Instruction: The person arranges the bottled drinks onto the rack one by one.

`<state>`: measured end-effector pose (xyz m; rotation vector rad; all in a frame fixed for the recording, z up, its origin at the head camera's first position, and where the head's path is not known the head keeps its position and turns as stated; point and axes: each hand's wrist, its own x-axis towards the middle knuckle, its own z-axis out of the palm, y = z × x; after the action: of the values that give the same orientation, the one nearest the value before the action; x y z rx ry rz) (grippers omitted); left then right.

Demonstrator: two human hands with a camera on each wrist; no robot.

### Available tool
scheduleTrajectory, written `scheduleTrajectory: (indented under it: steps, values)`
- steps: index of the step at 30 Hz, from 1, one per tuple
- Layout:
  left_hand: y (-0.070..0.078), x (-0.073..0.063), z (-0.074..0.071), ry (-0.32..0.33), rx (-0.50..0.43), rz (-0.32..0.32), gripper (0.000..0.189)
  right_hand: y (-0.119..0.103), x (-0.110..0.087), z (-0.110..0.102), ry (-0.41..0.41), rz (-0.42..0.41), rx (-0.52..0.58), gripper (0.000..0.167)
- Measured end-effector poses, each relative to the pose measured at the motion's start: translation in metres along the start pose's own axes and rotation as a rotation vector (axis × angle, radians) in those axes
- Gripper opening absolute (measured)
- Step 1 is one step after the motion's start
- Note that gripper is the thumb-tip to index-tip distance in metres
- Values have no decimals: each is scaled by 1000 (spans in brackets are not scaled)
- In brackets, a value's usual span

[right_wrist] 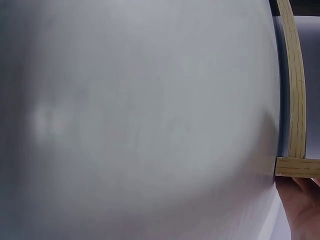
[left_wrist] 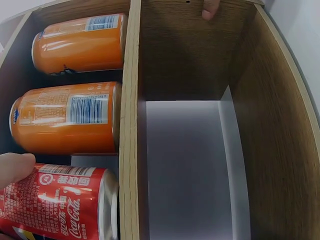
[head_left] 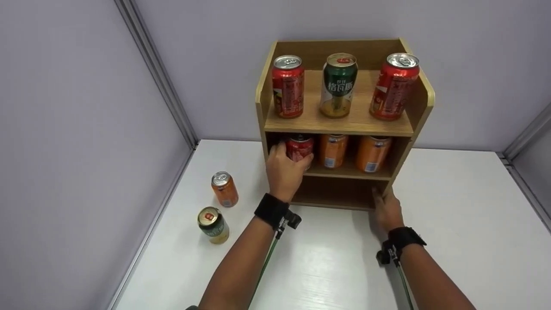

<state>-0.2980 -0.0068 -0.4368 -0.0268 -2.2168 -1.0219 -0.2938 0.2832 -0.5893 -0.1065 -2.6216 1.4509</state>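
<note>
On the left of the middle shelf stands a red Coca-Cola can, also large in the left wrist view. My left hand grips this can, the thumb on its near right side; the other fingers are partly hidden behind it. Two orange cans stand to its right on the same shelf. My right hand holds the lower right side panel of the small wooden shelf unit, with a fingertip showing inside the bottom compartment in the left wrist view.
On the top shelf stand a red can, a green-and-gold can and another red can. Left of the unit, an orange can and a green-and-gold can stand on the white table. Walls rise behind and beside.
</note>
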Motion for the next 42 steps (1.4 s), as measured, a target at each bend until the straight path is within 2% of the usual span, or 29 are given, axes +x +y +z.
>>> scheduleTrajectory:
  steps: [8, 14, 21, 27, 35, 42]
  values:
    - [0, 9, 6, -32, 18, -42, 65, 5, 2, 0, 12, -18, -10, 75]
    - [-1, 13, 10, -23, 77, -28, 63, 4, 2, 0, 4, -15, -12, 73]
    - [1, 17, 11, -62, 94, -59, 60, 1, 2, -1, 13, -2, -24, 74]
    - [-2, 19, 16, -27, 131, -33, 55, 1, 1, 0, 7, -2, -32, 70]
    - [-8, 19, 20, 26, 146, -35, 56, -1, -1, 0, 18, -10, -34, 73]
    - [-8, 17, 23, 33, 168, -33, 58, -1, -1, 1, 31, -10, -28, 71]
